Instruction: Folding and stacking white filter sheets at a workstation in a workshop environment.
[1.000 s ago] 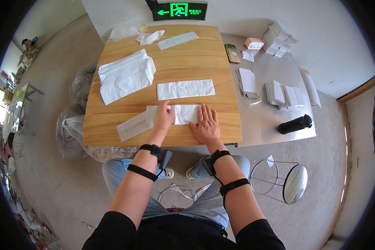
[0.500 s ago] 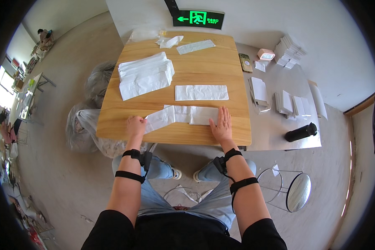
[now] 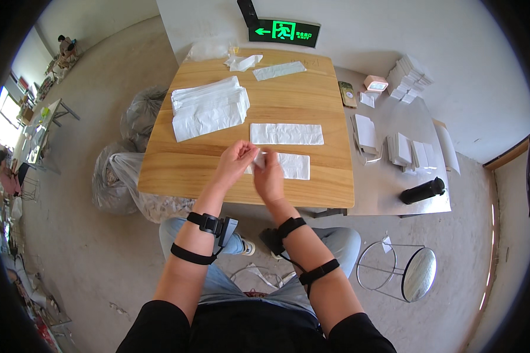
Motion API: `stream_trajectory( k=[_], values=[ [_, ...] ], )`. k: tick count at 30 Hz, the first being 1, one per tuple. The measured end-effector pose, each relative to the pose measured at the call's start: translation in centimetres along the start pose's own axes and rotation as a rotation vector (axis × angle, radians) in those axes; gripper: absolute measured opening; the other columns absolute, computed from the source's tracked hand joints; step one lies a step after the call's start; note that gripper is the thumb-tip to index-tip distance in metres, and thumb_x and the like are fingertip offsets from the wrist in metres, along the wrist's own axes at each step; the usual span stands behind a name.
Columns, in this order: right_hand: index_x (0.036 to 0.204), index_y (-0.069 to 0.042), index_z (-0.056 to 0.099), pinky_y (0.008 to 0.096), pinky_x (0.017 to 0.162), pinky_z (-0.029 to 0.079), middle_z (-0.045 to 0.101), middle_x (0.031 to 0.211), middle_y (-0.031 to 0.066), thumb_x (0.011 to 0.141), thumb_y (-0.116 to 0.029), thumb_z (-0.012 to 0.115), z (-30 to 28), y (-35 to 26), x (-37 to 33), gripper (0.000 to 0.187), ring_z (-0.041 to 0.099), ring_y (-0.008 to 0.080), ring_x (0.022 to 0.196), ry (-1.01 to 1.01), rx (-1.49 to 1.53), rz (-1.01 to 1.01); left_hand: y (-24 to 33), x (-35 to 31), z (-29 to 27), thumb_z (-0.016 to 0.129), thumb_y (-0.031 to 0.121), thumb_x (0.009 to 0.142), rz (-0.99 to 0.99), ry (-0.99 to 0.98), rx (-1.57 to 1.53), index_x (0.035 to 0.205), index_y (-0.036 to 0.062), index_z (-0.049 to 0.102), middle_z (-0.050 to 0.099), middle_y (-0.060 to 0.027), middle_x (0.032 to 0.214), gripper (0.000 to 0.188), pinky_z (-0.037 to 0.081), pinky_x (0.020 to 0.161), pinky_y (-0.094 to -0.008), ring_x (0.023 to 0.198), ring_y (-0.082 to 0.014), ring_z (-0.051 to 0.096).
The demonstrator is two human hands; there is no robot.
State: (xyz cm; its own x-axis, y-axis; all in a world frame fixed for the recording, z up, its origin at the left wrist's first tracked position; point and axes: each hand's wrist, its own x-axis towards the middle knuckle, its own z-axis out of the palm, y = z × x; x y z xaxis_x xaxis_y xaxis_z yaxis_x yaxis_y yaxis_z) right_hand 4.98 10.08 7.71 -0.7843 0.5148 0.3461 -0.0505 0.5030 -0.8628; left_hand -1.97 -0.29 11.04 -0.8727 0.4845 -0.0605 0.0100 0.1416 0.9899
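Observation:
On the near part of the wooden table (image 3: 330, 191), my two hands meet over a thin white crinkled sheet (image 3: 294, 167). My left hand (image 3: 235, 163) pinches its left end, fingertips pressed together. Close against it, my right hand (image 3: 270, 181) is closed round the same end, which is lifted and partly hidden by the fingers. The right part of the sheet lies flat. Just beyond is a flat white rectangular folded sheet (image 3: 287, 134), touched by neither hand. A pile of similar white sheets (image 3: 209, 112) spreads out at the left.
At the far edge lie a crumpled white piece (image 3: 243, 62) and a narrow white strip (image 3: 280, 70). The metal side table (image 3: 383, 188) holds a black bottle (image 3: 423, 190), white card stacks (image 3: 400, 150) and a phone (image 3: 347, 94). Filled plastic bags (image 3: 115, 182) stand at the left; a stool (image 3: 419, 273) lies right.
My left hand has moved right, bringing the sheet's left end over toward the middle. My right hand has left its flat spot on the right end, moved left and closed on the sheet.

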Motion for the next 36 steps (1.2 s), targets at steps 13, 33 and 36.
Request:
stream_trajectory(
  k=[13, 33, 36],
  values=[
    [0.108, 0.001, 0.050, 0.0224, 0.061, 0.045, 0.057, 0.083, 0.0032, 0.079, 0.002, 0.063, -11.6, 11.6, 4.0, 0.032, 0.053, 0.0083, 0.070, 0.275, 0.494, 0.473, -8.1, 0.8, 3.3, 0.065, 0.007, 0.073, 0.490, 0.040, 0.795, 0.133, 0.0123, 0.046, 0.038, -0.0126, 0.144, 0.063, 0.027, 0.111, -0.0442, 0.135, -0.0327, 0.032],
    [0.115, 0.000, 0.048, 0.0276, 0.070, 0.049, 0.059, 0.097, 0.0084, 0.079, -0.005, 0.066, -13.2, 14.9, 2.2, 0.041, 0.059, 0.0145, 0.079, 0.275, 0.004, 0.500, -10.2, 1.2, 4.4, 0.048, -0.003, 0.079, 0.571, 0.030, 0.844, 0.124, -0.0008, 0.052, 0.043, -0.0133, 0.140, 0.045, 0.029, 0.111, -0.0438, 0.133, -0.0313, 0.037],
    [0.113, 0.001, 0.050, 0.0381, 0.082, 0.047, 0.057, 0.103, 0.0152, 0.078, -0.008, 0.067, -14.1, 14.1, 2.1, 0.040, 0.059, 0.0254, 0.088, 0.448, -0.164, 0.477, -10.9, 1.2, 4.1, 0.049, -0.003, 0.079, 0.560, 0.022, 0.877, 0.123, -0.0014, 0.053, 0.045, -0.0135, 0.139, 0.045, 0.029, 0.112, -0.0437, 0.133, -0.0307, 0.037]
  ],
)
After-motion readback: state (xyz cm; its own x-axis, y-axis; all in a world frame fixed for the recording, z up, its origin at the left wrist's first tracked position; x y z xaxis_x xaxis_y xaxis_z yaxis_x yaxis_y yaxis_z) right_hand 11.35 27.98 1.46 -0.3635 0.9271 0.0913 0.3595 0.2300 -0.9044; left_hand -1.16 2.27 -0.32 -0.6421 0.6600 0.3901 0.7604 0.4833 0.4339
